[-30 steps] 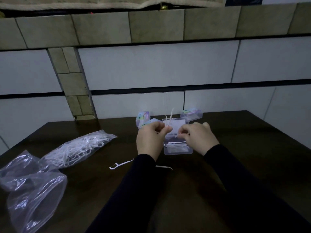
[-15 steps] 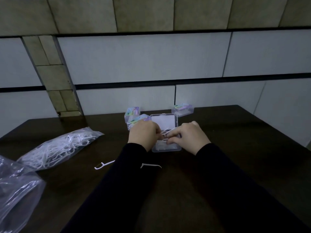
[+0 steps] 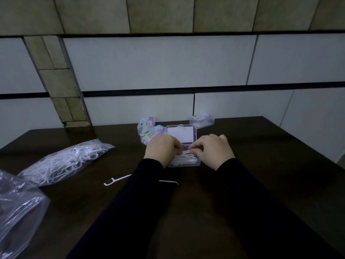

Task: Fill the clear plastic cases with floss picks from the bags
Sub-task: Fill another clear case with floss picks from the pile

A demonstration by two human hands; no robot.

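Both hands, left hand (image 3: 162,148) and right hand (image 3: 212,148), are pinching white floss picks (image 3: 185,152) over open clear case (image 3: 183,146); crinkled bag (image 3: 63,162) is lying left on dark worktop (image 3: 270,165).

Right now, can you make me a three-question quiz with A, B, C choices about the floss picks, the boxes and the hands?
1. Where is the full bag?
A. Left of the hands
B. Behind the boxes
C. Right of the hands

2. How many shut boxes with colourful labels stand at the back?
A. One
B. Three
C. Five

3. How is the box under the hands?
A. Shut
B. Upside down
C. Open

Answers:
1 A, it lies left of the left hand.
2 B: one, two, three.
3 C, lid up, while both the left and right hand pinch a floss pick over it.
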